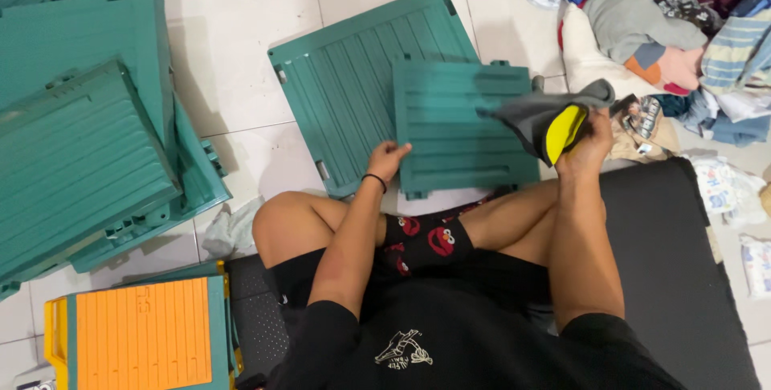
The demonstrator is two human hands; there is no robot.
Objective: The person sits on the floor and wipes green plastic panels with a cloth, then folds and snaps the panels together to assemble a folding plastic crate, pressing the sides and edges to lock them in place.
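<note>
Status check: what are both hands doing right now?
Left hand grips green panel edge. Right hand holds grey-yellow cloth above it. Clothes pile beside.

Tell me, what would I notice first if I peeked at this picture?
Probably the bright yellow and grey cloth in the right hand, above the green ribbed panel on the floor. The left hand grips that panel's edge. An orange-topped crate glows at lower left, and a clothes pile fills the upper right.
</note>
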